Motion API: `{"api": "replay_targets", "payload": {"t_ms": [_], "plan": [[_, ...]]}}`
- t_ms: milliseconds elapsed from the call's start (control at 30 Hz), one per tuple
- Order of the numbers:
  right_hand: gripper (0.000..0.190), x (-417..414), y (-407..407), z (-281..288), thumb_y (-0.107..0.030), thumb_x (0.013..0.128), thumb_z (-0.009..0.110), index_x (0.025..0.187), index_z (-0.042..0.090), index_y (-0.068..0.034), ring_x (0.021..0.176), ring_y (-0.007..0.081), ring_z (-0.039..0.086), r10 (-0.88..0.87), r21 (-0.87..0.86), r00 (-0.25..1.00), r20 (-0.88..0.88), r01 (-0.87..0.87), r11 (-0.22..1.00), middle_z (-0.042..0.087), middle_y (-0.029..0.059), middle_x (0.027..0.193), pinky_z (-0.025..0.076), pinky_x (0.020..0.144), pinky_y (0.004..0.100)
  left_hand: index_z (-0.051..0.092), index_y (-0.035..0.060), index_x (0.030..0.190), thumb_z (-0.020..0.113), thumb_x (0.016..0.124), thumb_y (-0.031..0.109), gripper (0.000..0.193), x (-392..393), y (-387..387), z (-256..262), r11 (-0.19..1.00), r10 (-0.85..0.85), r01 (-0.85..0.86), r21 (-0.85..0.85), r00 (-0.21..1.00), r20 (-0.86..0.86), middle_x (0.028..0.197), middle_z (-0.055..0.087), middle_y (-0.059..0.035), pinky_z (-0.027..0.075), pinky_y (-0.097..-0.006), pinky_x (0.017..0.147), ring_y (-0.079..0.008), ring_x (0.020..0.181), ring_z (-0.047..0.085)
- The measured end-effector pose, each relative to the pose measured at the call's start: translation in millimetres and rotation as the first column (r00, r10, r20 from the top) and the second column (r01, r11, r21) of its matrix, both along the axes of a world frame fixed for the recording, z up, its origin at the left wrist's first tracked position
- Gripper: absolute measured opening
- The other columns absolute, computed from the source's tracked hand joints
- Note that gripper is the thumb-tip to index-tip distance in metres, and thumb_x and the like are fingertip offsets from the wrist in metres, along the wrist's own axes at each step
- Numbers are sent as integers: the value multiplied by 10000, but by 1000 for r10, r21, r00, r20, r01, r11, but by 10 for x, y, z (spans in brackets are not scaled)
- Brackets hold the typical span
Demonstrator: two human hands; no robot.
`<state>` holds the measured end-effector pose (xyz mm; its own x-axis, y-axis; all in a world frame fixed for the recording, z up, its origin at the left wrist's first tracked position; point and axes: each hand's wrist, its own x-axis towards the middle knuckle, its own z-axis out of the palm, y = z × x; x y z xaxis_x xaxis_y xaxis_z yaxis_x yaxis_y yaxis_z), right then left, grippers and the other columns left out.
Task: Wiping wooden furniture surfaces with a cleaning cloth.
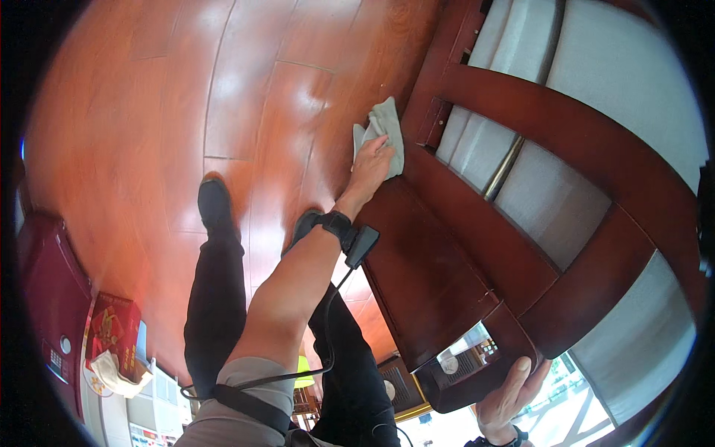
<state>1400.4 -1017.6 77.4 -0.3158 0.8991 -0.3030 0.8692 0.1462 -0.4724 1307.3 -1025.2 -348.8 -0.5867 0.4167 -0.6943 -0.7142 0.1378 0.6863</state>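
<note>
A grey-green cloth [394, 125] lies bunched under my left hand [371, 162], at the meeting of the wooden floor and the base of a dark red-brown wooden seat frame [424, 251]. My left hand's fingers press and grip the cloth; part of the cloth is hidden beneath them. At the lower right, my right hand [505, 391] holds the rounded edge of the frame's wooden arm [458, 394], its thumb on the near side and its fingers partly hidden behind the edge. Both wrists wear black straps, and a cable runs from the device on my left one.
Light grey cushions [625, 78] show behind the curved wooden rails [575, 117]. My feet stand on the glossy wooden floor [139, 139]. At the left are a maroon cabinet with a keypad [50, 290], a red box [114, 324] and a pale cloth [117, 374].
</note>
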Motion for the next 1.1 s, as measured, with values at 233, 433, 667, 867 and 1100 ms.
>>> {"api": "replay_targets", "payload": {"t_ms": [233, 433, 667, 867, 1100], "plan": [[420, 44, 59, 101, -281, 1083, 408, 1374, 417, 22, 1117, 191, 558, 49, -69, 998, -34, -51, 996, 585, 146, 1262, 398, 1013, 313, 419, -28, 1475, 473, 943, 356, 659, -49, 155, -138, 963, -251, 243, -118, 966, -64, 1531, 408, -240, 287, -407, 1174, -346, 1423, 388], [427, -85, 28, 73, -260, 1071, 438, 1399, 421, 11, 1107, 195, 563, 58, -38, 998, 6, -58, 998, 604, 127, 1238, 408, 994, 319, 371, -74, 1491, 458, 961, 341, 678, -48, 115, -465, 981, -183, 183, -66, 983, 11, 1558, 362, -247, 214, -373, 1212, -330, 1481, 294], [412, 44, 45, 104, -222, 1063, 488, 1393, 420, 15, 1075, 169, 561, 103, 30, 994, 29, -104, 994, 609, 110, 1221, 420, 972, 303, 327, -79, 1514, 484, 977, 275, 662, -11, 126, 281, 988, -23, -16, 151, 967, 253, 1516, 428, -170, 265, -332, 1175, -239, 1404, 380], [234, -136, 33, 81, -205, 1031, 562, 1125, 494, -2, 818, 129, 477, 79, 8, 997, -23, -79, 997, 557, 76, 926, 446, 737, 315, 435, -105, 1421, 478, 956, 285, 608, 175, -2, 1300, 995, -63, 61, 82, 998, 15, 1524, 384, -292, 223, -400, 1213, -375, 1458, 317], [279, -26, 63, -16, -230, 1031, 555, 1142, 502, 20, 789, 191, 508, 135, 70, 991, -1, -135, 988, 563, 121, 885, 462, 747, 359, 513, -63, 1384, 517, 926, 253, 556, 137, -69, 2604, 984, -157, 168, 60, 976, -153, 1516, 386, -301, 264, -408, 1193, -396, 1445, 338]]}}
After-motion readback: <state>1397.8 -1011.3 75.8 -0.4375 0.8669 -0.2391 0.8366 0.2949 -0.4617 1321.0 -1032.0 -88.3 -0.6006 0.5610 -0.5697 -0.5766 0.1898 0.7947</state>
